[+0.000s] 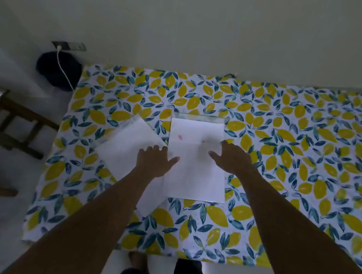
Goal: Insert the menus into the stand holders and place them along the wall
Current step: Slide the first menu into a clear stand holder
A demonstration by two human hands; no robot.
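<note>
**Inspector:** Main risk first. The white menu sheet (196,163) lies flat inside what looks like a clear stand holder (199,117), of which only a strip shows past the sheet's far edge. The light is dim and the plastic nearly invisible, so I judge a misaligned edge could go unnoticed and the sheet could crease or jam. The patterned cloth on the tabletop (291,154) may also slide under pressure and carry the sheet askew.

**Assistant:** And the hands?

**Inspector:** Both spread flat, fingers apart, gripping nothing. The left hand (155,160) rests across the boundary between the central sheet and a second menu sheet (126,144), which lies tilted just beside it on the left, partly under the left forearm. The right hand (231,155) presses on the central sheet's right portion, fingertips near its right edge.

**Assistant:** Any second hazard?

**Inspector:** The left hand touches both sheets; pushing one could drag the other.

**Assistant:** The wall?

**Inspector:** The wall (215,35) runs along the tabletop's far edge, well apart from both sheets. Nothing stands there yet.
</note>
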